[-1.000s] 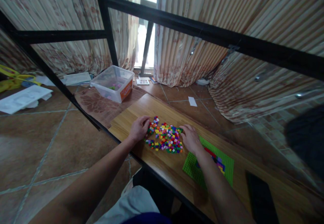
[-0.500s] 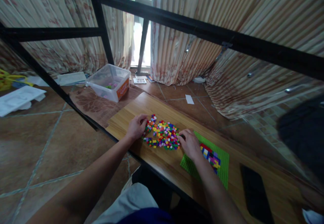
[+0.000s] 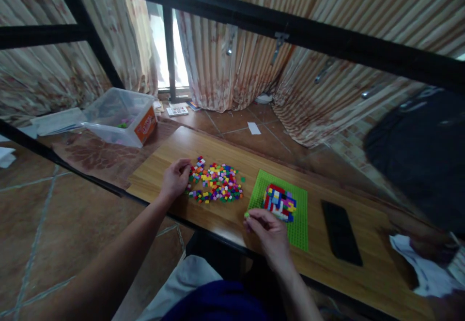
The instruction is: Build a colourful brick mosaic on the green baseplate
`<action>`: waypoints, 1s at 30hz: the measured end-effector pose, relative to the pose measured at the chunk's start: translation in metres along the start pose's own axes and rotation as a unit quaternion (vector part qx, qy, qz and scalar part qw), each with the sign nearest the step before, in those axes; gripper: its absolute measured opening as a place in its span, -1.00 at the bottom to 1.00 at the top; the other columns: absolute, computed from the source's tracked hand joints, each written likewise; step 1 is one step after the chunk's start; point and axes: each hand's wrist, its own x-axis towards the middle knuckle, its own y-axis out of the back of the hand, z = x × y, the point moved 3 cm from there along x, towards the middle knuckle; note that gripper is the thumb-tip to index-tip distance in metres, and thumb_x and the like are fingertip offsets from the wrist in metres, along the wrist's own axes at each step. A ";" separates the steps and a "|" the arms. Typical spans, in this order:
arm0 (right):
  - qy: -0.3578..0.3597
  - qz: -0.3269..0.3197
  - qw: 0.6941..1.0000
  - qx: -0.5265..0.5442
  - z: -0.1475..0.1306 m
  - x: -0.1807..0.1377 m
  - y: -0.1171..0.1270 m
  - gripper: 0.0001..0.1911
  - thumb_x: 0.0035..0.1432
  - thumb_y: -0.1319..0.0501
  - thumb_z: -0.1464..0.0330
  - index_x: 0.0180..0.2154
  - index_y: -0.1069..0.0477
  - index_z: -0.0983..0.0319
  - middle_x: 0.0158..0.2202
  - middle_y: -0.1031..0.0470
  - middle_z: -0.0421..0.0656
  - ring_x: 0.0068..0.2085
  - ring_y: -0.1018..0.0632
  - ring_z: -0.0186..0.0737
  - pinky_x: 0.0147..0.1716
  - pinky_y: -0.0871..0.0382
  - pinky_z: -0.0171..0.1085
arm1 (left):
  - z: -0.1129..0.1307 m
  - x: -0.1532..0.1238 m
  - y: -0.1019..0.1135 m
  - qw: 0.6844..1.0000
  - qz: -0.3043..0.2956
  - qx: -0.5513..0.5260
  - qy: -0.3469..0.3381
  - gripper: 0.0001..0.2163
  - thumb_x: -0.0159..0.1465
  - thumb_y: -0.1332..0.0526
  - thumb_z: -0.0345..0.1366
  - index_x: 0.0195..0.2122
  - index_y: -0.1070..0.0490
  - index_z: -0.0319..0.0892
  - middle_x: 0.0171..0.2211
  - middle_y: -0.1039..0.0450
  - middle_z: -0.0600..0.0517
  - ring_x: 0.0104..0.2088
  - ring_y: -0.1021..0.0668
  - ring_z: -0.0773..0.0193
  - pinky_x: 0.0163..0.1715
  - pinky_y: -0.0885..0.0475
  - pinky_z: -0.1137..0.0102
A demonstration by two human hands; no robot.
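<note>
Between the thumb and fingers of my right hand (image 3: 269, 231) is a small light-green toy brick (image 3: 247, 215). This hand is over the near left corner of a green baseplate (image 3: 300, 234). On the plate sits a multicoloured brick build (image 3: 279, 202), partly hidden behind my fingers. My left hand (image 3: 176, 178) rests with curled fingers at the left edge of a spread of small coloured bricks (image 3: 218, 183); whatever its fingertips hold, if anything, is hidden. One dark green brick (image 3: 243, 179) lies just right of the spread.
A black phone-like slab (image 3: 341, 231) lies on the wooden table (image 3: 225, 234), right of the baseplate. White crumpled cloth or paper (image 3: 417, 267) is at the far right. A clear plastic bin (image 3: 119, 117) stands on the floor beyond. A black metal bar (image 3: 250, 16) crosses above.
My right hand has drawn back from the spread's right side towards me, with the light-green brick now showing in its fingers. My left hand stays at the spread. The view has swung right.
</note>
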 end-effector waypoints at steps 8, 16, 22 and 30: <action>-0.067 0.095 0.987 0.111 0.021 -0.023 0.044 -0.66 -0.11 -0.43 0.16 -0.27 -0.56 0.17 -0.50 -0.55 -0.21 -0.48 -0.53 -0.30 -0.52 -0.41 -0.34 | -0.001 0.003 0.002 0.999 0.007 0.038 -0.006 -0.71 0.18 -0.15 -0.19 -0.15 -0.51 -0.20 -0.28 -0.58 -0.03 -0.31 -0.56 0.24 -0.24 -0.45 0.38; -0.026 0.193 0.969 0.154 0.011 -0.015 0.084 -0.63 -0.18 -0.47 0.17 -0.29 -0.56 0.18 -0.46 -0.50 -0.24 -0.46 -0.50 -0.38 -0.46 -0.44 -0.37 | 0.005 0.003 0.004 0.999 0.005 0.047 -0.007 -0.69 0.17 -0.15 -0.18 -0.14 -0.50 -0.22 -0.30 -0.57 -0.03 -0.32 -0.56 0.25 -0.25 -0.45 0.40; 0.031 0.218 0.975 0.020 0.006 -0.008 0.103 -0.59 -0.09 -0.40 0.12 -0.21 -0.53 0.20 -0.41 -0.55 -0.20 -0.43 -0.55 -0.28 -0.36 -0.48 -0.24 | 0.007 0.004 0.005 0.999 0.001 0.043 -0.001 -0.70 0.17 -0.16 -0.18 -0.14 -0.50 -0.20 -0.28 -0.58 -0.04 -0.30 -0.57 0.23 -0.24 -0.46 0.38; 0.166 0.211 0.894 -0.360 -0.008 0.001 0.104 -0.63 0.21 -0.12 0.09 -0.18 -0.52 0.20 -0.21 -0.58 -0.05 -0.22 -0.57 -0.10 -0.17 -0.40 -0.11 | 0.006 0.005 0.005 0.999 0.002 0.043 -0.002 -0.70 0.16 -0.17 -0.19 -0.14 -0.49 -0.19 -0.27 -0.58 -0.03 -0.29 -0.58 0.23 -0.22 -0.48 0.37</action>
